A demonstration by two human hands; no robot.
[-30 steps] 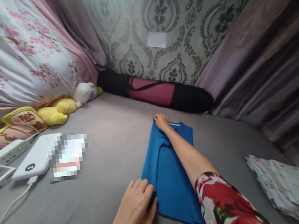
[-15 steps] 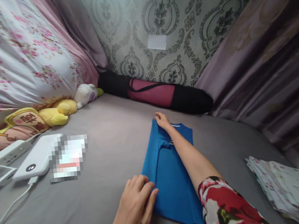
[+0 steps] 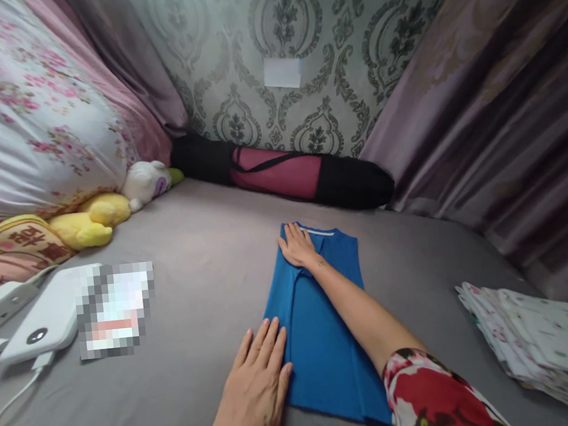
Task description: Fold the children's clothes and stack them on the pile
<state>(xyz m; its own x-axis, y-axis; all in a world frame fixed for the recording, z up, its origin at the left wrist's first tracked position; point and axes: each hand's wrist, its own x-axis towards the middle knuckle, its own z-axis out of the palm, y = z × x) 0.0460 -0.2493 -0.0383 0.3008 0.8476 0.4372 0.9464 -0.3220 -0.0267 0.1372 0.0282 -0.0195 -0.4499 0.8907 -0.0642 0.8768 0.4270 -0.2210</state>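
A blue shirt (image 3: 322, 350) lies on the grey bed sheet (image 3: 193, 268), its sides folded inward and its collar at the far end. My right hand (image 3: 298, 245) rests flat on the shirt's far left corner, beside the white neck band, with fingers extended. The right forearm passes over the shirt and hides part of it. At the shirt's near left edge lies my left hand (image 3: 259, 369), fingers stretched out, the tips touching the cloth. Neither hand grips anything.
A stack of folded patterned cloths (image 3: 547, 341) lies at right. On the left are a white power bank (image 3: 53, 315) with its cable, a power strip (image 3: 2, 307), a blurred flat item (image 3: 117, 309) and plush toys (image 3: 88, 222). A black and maroon long bag (image 3: 280, 173) lies along the wall.
My right hand has gone from curled fingers at the shirt's far left corner to lying flat on it. The left hand's bent fingers have straightened along the near edge. The view has shifted slightly.
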